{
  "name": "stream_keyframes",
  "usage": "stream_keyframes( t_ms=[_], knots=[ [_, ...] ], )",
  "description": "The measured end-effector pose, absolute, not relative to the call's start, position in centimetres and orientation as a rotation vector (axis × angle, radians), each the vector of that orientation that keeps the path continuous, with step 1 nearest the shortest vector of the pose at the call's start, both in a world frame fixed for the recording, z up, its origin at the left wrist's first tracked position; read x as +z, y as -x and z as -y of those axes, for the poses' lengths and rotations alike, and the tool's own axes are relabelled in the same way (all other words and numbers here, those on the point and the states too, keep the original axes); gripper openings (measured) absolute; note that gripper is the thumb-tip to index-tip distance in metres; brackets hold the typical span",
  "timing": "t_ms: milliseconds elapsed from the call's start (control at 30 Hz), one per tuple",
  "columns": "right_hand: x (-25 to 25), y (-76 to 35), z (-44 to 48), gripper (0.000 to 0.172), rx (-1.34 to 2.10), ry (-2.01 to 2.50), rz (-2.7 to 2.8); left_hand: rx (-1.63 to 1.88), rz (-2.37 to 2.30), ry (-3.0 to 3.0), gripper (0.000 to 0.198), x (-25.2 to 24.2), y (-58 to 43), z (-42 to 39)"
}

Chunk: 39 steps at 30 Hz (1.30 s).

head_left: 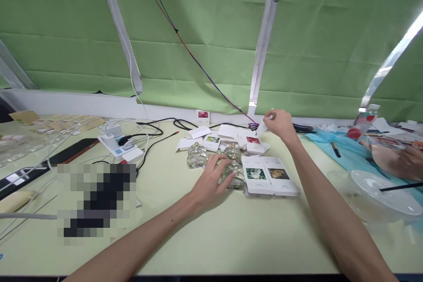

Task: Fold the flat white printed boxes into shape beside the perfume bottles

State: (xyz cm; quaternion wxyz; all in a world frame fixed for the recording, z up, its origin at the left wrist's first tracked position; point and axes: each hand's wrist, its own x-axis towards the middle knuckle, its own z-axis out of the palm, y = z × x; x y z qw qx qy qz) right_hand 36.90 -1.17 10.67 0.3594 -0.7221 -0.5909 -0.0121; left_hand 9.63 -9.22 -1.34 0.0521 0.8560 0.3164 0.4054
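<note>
My left hand (214,177) curves round the near glass perfume bottle (238,181), thumb at its front and fingers over its top. Another round clear bottle (231,151) stands just behind it, and a third bottle (196,156) is to the left; all have small gold-coloured tops. Further back, my right hand (280,124) pinches a small white piece of paper or card (261,128) above the pile of white cartons. Two flat white boxes with flower pictures, a white-flower box (256,175) and a yellow-flower box (279,175), lie right of the bottles.
Opened white cartons (228,133) are heaped behind the bottles, near black cables (185,124). A power strip (114,143) with plugs sits left. On the right are a lidded plastic bowl (385,191), a plastic bottle (365,120), blue sheeting (330,143) and another person's hand (410,158).
</note>
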Motion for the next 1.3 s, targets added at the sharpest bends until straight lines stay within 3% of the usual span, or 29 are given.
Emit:
stream_keyframes(
  t_ms=[100, 300, 467, 867, 1300],
  knots=[
    [11.7, -34.5, 2.7, 0.02, 0.168, 1.618, 1.59, 1.307, -0.998, -2.565, 0.025, -1.2, -9.5, 9.0],
    [12.3, -30.5, 5.5, 0.021, 0.708, 1.333, 1.696, 1.565, -1.084, -2.375, 0.054, -1.2, -9.1, 8.2],
    [12.1, -29.4, 6.1, 0.017, 0.91, 1.243, 1.726, 1.661, -1.2, -2.365, 0.052, -1.1, -8.9, 7.8],
    [11.7, -29.8, 6.1, 0.022, 0.906, 1.258, 1.986, 1.638, -1.246, -2.326, 0.042, -0.7, -8.9, 7.9],
    [11.6, -30.2, 6.6, 0.047, 0.88, 1.433, 2.142, 1.62, -1.256, -2.348, 0.039, -0.6, -8.9, 8.0]
  ],
)
